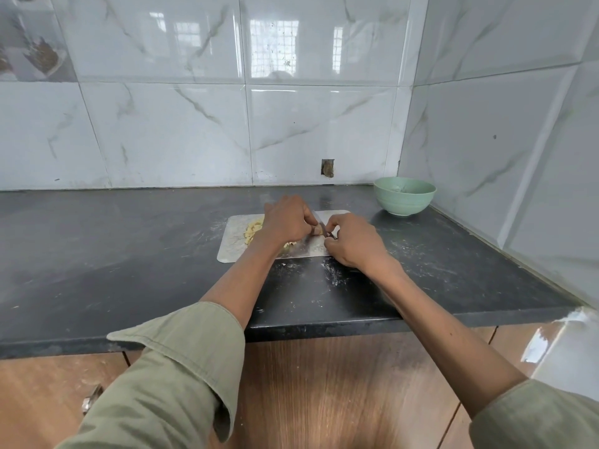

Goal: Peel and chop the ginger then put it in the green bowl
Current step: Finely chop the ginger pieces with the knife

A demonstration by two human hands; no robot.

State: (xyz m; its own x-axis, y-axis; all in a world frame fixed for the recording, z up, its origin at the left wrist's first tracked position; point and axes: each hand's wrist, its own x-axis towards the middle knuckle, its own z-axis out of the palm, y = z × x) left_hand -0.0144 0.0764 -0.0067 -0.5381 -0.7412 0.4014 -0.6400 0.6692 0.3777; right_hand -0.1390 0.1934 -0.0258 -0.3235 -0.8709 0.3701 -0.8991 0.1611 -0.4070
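A steel cutting board (233,249) lies on the dark counter. My left hand (285,220) pinches a small brown piece of ginger (316,231) over the board. My right hand (353,241) grips a knife (321,223), whose thin blade rests against the ginger; the handle is hidden in my fist. Pale yellow chopped ginger (251,233) lies on the board's left part, partly behind my left hand. The green bowl (404,196) stands at the back right corner, apart from the board.
The black counter (129,254) carries white dust and scraps near its front edge. Tiled walls close off the back and right. Wooden cabinet doors (324,400) lie below, with a metal handle (91,398) at lower left.
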